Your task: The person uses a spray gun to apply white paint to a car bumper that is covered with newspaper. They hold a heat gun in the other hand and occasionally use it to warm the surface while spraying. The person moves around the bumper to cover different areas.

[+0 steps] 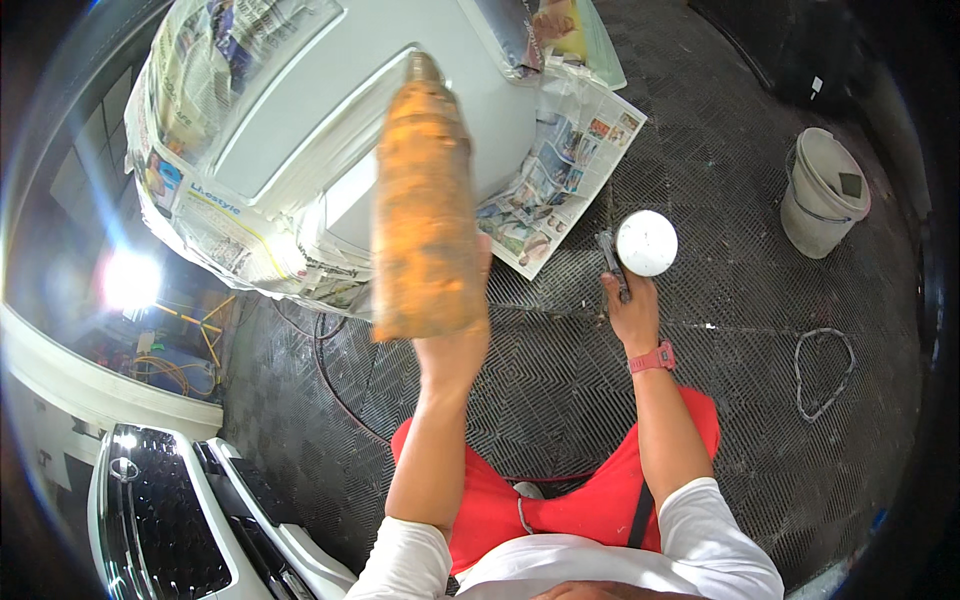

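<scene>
My left hand (pixel 455 345) is closed around the lower end of an orange cylindrical tool (pixel 425 210), blurred and stained dark, with a narrow metal tip pointing away from me. It is raised in front of a pale grey car body panel (pixel 490 110) and hides part of it; whether they touch, I cannot tell. Newspaper (pixel 215 215) masks the panel's edges. Lower and to the right, my right hand (pixel 633 312) grips a spray gun (pixel 612 265) with a round white cup (pixel 647 243) on it, held away from the panel.
A grey bucket (pixel 815 205) stands on the black ribbed floor (pixel 730 400) at the right, with a loop (pixel 825 375) lying nearer me. A dark hose (pixel 340 385) crosses the floor at left. White car parts with a black grille (pixel 165 520) fill the lower left. A bright lamp (pixel 131 281) shines behind.
</scene>
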